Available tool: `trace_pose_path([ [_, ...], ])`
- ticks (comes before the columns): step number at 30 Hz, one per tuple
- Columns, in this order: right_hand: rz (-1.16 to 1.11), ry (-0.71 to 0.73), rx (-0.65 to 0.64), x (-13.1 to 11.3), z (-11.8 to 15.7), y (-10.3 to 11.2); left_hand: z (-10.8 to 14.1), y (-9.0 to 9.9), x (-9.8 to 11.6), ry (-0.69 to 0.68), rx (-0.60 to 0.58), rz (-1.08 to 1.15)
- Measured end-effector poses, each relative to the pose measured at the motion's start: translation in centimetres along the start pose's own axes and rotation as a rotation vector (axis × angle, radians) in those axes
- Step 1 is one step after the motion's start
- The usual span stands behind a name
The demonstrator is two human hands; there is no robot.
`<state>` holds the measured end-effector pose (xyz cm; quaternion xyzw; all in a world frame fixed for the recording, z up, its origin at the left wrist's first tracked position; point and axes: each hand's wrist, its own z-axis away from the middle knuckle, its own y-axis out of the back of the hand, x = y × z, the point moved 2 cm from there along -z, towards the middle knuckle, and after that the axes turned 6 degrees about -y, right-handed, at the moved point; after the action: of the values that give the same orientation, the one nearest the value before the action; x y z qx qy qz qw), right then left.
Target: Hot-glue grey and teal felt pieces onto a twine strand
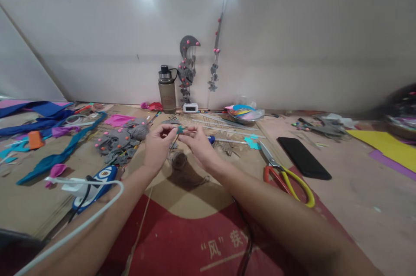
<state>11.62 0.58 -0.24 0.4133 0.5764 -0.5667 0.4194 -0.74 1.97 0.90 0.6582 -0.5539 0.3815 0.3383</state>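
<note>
My left hand [158, 144] and my right hand [198, 146] meet over the middle of the table, fingers pinched together. Between their fingertips is a small teal piece [180, 129], too small to make out exactly. A thin dark strand runs down from it, past my left fingers. Just below my hands lies a ball of grey yarn [179, 160], with loose yarn trailing right. Grey felt pieces with pink dots [120, 137] are heaped left of my left hand. Beyond my right hand, a turquoise flower-shaped cutout [252, 141] lies near the tips of the scissors [276, 170].
A bottle [168, 94] stands by the white panel, near hanging grey moon ornaments [186, 66]. A black phone [303, 157] lies right of the scissors. A blue-and-white device [97, 185] with cables sits at left, near blue fabric strips [61, 159]. Red-printed cardboard [182, 245] covers the front.
</note>
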Motion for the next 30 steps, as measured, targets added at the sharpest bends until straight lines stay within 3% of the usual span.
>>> trace_pose_path([
  [2, -0.158, -0.094, -0.037, 0.3, -0.1, -0.8, 0.0, 0.1, 0.0, -0.035, 0.013, -0.02],
  [4, -0.164, -0.107, -0.041, 0.2, -0.1, -1.0, -0.1, 0.2, 0.1, -0.045, 0.042, -0.008],
  [10, 0.19, 0.165, 0.02, -0.6, 0.2, 0.4, 0.1, -0.5, 0.5, 0.154, 0.007, 0.28],
  [17, 0.342, 0.265, 0.085, -1.2, 0.3, 1.1, 0.3, -0.9, 0.3, 0.347, -0.058, 0.506],
  [30, 0.437, 0.286, 0.139, -1.9, 0.9, 0.9, 0.3, -1.1, 0.7, 0.308, -0.066, 0.431],
])
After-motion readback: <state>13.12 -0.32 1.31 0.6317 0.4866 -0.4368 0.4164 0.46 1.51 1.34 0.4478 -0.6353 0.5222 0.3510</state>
